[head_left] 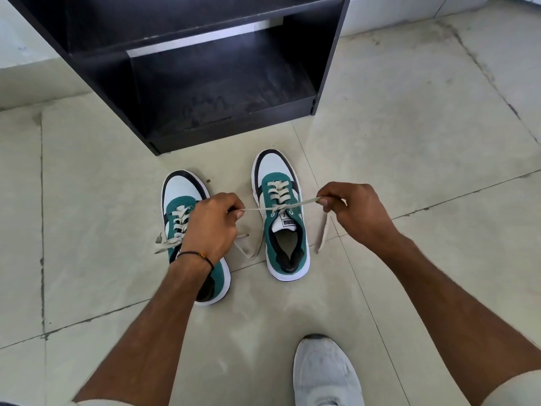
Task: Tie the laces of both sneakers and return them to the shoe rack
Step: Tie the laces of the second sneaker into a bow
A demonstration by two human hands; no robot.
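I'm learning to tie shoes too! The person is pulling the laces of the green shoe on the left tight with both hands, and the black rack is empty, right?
Almost. The head view shows the left hand and right hand pulling the laces of the right green sneaker, not the left green sneaker, whose laces lie loose. The black rack does look empty.

Both forearms are bare. The left hand (211, 227) has a thin black cord bracelet (195, 255) with a small orange bead at the wrist. At five o'clock, a pale grey shoe (325, 373) covers one foot.
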